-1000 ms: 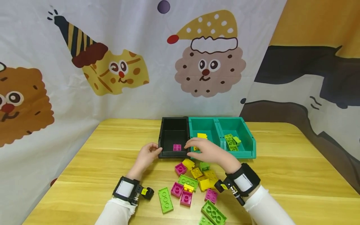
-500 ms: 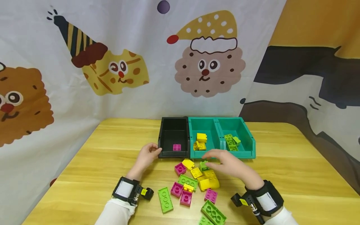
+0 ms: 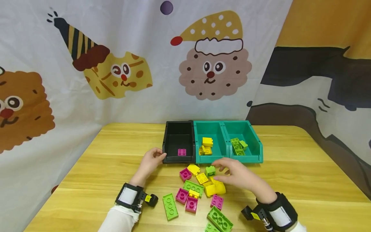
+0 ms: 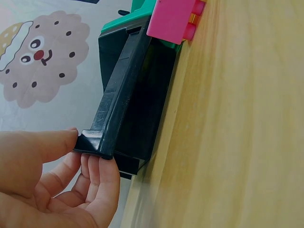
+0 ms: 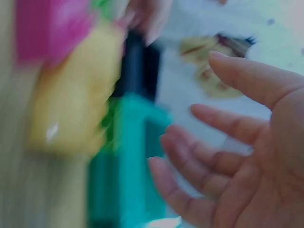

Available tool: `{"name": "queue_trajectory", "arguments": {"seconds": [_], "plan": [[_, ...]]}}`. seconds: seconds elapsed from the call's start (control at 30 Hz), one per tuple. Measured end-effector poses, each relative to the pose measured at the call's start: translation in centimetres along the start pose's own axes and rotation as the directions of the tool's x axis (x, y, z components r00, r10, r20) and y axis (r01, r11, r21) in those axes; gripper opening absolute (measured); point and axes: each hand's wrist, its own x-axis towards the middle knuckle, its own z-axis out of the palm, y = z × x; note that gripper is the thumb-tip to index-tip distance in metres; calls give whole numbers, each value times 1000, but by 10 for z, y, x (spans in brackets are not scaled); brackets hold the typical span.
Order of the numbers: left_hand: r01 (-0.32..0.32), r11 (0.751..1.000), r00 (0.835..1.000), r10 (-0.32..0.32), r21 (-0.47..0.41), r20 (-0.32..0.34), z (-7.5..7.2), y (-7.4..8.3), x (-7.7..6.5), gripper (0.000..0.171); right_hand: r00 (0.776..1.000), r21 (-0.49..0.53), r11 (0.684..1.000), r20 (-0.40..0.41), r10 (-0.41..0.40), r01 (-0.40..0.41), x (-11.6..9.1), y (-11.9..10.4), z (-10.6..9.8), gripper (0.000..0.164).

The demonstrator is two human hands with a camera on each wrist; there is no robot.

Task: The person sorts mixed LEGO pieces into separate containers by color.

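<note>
My left hand (image 3: 151, 161) pinches the front left corner of the black bin (image 3: 178, 159), thumb on one side of the rim and fingers on the other in the left wrist view. One magenta brick (image 3: 182, 152) lies inside that bin. Over the pile my right hand (image 3: 236, 174) hovers with loosely bent fingers and holds nothing. Nearest to it are a small green brick (image 3: 210, 171) and a rounded yellow brick (image 3: 220, 188). Motion blurs the right wrist view, where the bare palm and spread fingers (image 5: 190, 175) show.
Two teal bins adjoin the black one: the middle bin (image 3: 213, 159) has yellow bricks, the right bin (image 3: 246, 159) green ones. Loose magenta, yellow and green bricks, including a long green brick (image 3: 170, 206), lie on the wooden table (image 3: 110, 180). A printed cloth (image 3: 162, 106) hangs behind.
My right hand has drawn back from the black bin's front right corner, moving right and toward me over the loose bricks. The left hand stays on the bin's corner.
</note>
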Motion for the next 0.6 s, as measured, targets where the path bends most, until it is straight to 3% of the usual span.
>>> {"name": "queue_trajectory", "arguments": {"seconds": [0.13, 0.3, 0.47, 0.6], "plan": [[-1, 1000, 1000, 1, 12, 0, 0, 0, 1, 15, 997, 9, 999, 69, 45, -45, -9, -21, -7, 48], [-1, 1000, 1000, 1, 11, -2, 0, -1, 2, 15, 992, -27, 996, 94, 83, -80, -15, -39, -8, 47], [4, 1000, 1000, -4, 14, 0, 0, -1, 1, 14, 986, -61, 991, 107, 124, -118, -16, -43, 4, 44], [6, 1000, 1000, -6, 14, 1, 0, -2, 2, 14, 979, -93, 982, 109, 173, -163, -15, -41, 11, 51]]}}
